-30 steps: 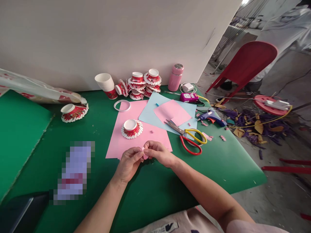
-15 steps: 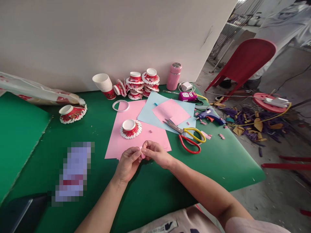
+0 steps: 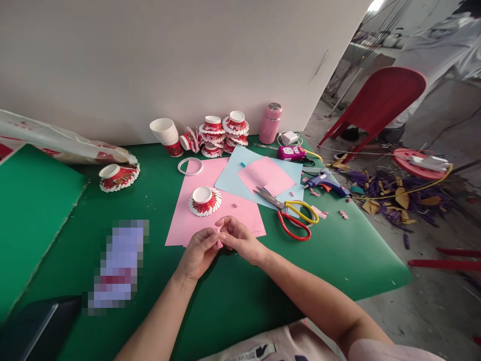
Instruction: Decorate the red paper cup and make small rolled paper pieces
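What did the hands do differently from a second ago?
The pink paper bit is now pinched tighter between the left hand and right hand, so less shows. Both hands stayed together at the pink sheet's near edge; scissors and cup unmoved.

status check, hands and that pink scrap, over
Left hand and right hand both pinching small pink paper piece. Held just above green table. Scissors lie apart, to the right.
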